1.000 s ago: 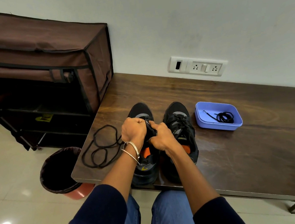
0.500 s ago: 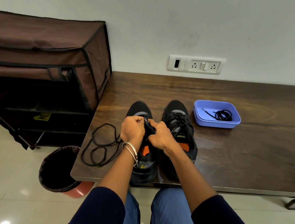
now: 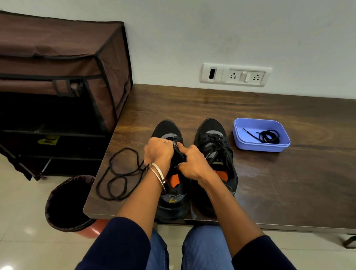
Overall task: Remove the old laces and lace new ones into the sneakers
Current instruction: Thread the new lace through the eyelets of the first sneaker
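Note:
Two black sneakers with orange insoles stand side by side on the dark wooden table (image 3: 290, 177), toes toward the wall. My left hand (image 3: 158, 154) and my right hand (image 3: 190, 163) are both closed on the tongue and lacing area of the left sneaker (image 3: 174, 200). The right sneaker (image 3: 215, 143) still carries black laces. A loose black lace (image 3: 117, 178) lies in loops on the table to the left, one end running under my left wrist. A coiled black lace (image 3: 268, 136) rests inside the blue tray (image 3: 240, 136) on the right.
A dark bin (image 3: 68, 204) stands on the floor beside the table's left front corner. A brown fabric shoe rack (image 3: 43, 84) is against the wall on the left. A white socket panel (image 3: 236, 76) is on the wall behind the table.
Both hands stay gripped on the left sneaker's tongue area, shifting only slightly. The camera view has moved a little; the laces and tray are where they were.

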`<state>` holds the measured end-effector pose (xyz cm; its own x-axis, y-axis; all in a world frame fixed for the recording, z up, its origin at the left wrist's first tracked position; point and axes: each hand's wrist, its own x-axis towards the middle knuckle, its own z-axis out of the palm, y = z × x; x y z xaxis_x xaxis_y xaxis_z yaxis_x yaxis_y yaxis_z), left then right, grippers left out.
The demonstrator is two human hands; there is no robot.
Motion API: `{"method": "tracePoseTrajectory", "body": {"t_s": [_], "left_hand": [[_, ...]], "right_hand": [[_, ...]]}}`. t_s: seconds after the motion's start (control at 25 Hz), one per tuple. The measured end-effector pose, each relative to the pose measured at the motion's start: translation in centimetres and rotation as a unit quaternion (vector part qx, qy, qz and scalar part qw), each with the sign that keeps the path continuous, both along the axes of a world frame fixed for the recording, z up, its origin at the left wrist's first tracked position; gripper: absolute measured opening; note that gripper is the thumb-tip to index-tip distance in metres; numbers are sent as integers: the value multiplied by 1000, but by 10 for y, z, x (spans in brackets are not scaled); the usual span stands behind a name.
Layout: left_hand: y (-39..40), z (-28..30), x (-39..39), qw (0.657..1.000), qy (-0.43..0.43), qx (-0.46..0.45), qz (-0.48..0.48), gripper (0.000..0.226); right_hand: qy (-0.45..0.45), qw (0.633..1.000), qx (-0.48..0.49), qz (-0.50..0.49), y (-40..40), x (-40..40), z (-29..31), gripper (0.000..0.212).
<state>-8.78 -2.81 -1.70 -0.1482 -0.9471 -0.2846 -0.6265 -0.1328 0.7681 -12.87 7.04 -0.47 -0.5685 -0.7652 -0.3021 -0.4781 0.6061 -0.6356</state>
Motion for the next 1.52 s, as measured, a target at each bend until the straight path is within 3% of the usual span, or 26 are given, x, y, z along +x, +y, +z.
{"method": "tracePoseTrajectory", "body": {"t_s": [0.28, 0.36, 0.44, 0.68, 0.8, 1.04, 1.32, 1.52], "left_hand": [[-6, 2, 1, 992, 94, 84, 17, 23], [-10, 2, 1, 992, 93, 83, 17, 15], [-13, -1, 1, 994, 87, 68, -1, 6], [2, -5, 9, 997, 12, -53, -59, 15], [0, -9, 16, 991, 39, -87, -96, 15], [0, -19, 20, 987, 102, -94, -85, 13], [3, -9, 18, 985, 27, -127, -109, 13], [5, -9, 10, 988, 11, -137, -70, 14]], "right_hand": [[3, 1000, 5, 5, -2, -3, 4, 73], [5, 1000, 11, 9, -3, -4, 5, 72], [12, 1000, 17, 17, -3, -3, 6, 72], [0, 1000, 9, -3, -3, -2, 3, 73], [-33, 998, -25, -51, -2, 4, 2, 72], [-17, 989, -85, -120, -4, 18, -9, 64], [20, 990, -77, -120, -7, 21, -10, 61], [50, 992, -64, -98, -7, 23, -14, 64]]}}
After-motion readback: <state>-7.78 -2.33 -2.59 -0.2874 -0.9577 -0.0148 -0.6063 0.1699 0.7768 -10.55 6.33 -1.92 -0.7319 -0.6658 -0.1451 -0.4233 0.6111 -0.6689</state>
